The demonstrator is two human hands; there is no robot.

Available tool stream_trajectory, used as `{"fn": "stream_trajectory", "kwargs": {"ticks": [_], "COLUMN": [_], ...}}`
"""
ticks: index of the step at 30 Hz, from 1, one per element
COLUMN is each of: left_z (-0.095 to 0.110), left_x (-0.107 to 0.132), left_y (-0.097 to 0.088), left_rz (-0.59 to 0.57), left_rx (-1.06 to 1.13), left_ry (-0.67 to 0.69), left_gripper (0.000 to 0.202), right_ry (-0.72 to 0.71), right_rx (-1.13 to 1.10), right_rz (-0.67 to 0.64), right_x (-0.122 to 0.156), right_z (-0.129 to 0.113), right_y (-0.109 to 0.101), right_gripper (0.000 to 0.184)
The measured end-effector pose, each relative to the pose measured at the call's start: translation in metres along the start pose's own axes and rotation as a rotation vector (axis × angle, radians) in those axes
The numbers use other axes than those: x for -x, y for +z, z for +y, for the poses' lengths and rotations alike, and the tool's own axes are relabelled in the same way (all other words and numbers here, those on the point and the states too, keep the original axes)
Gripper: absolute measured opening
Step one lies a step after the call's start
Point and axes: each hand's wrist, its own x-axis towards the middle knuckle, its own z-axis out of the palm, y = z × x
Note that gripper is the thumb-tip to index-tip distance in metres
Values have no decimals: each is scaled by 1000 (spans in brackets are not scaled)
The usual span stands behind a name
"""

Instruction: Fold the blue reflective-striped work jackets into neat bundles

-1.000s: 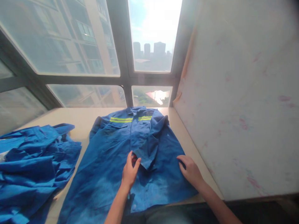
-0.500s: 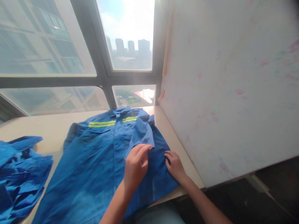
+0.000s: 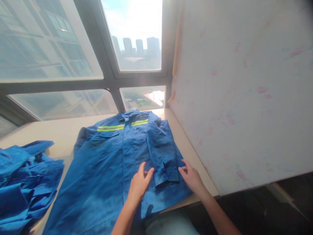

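A blue work jacket (image 3: 102, 173) with yellow-and-grey reflective stripes across the chest lies front side up, its collar toward the window. Its right-side sleeve (image 3: 161, 143) is folded down over the front, the cuff pointing toward me. Just left of that cuff, my left hand (image 3: 139, 181) hovers over the jacket front, thumb and fingers apart, holding nothing. My right hand (image 3: 192, 176) is at the jacket's right edge beside the cuff, fingers parted, with nothing visible in them. Whether its fingertips touch the cloth I cannot tell.
A crumpled blue garment (image 3: 26, 182) lies on the pale ledge (image 3: 61, 130) at the left. Framed windows (image 3: 137, 75) rise behind the ledge. A white wall (image 3: 232, 98) with coloured smudges bounds the right side. The ledge's front edge runs below my right hand.
The sleeve, lifted near my left hand before, now lies flat along the jacket's right side. My left hand has let go and moved slightly down; my right hand has shifted a little right.
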Motion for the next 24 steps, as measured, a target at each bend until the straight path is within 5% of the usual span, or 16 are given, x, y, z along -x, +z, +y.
{"fn": "stream_trajectory", "kwargs": {"ticks": [7, 15, 19, 24], "left_z": [21, 15, 15, 13], "left_x": [-14, 18, 40, 49], "left_y": [31, 20, 34, 50], "left_rz": [-27, -30, -36, -31], "left_rx": [-21, 782, 784, 732], "left_ry": [45, -10, -42, -34], "left_gripper": [68, 77, 78, 73], "right_ry": [-76, 21, 103, -16], "right_rx": [206, -432, -464, -284], "right_rz": [-92, -56, -112, -87], "right_x": [-5, 1, 12, 22], "right_z": [-23, -30, -16, -5], "right_y": [8, -18, -22, -27], "right_gripper": [57, 53, 57, 53]}}
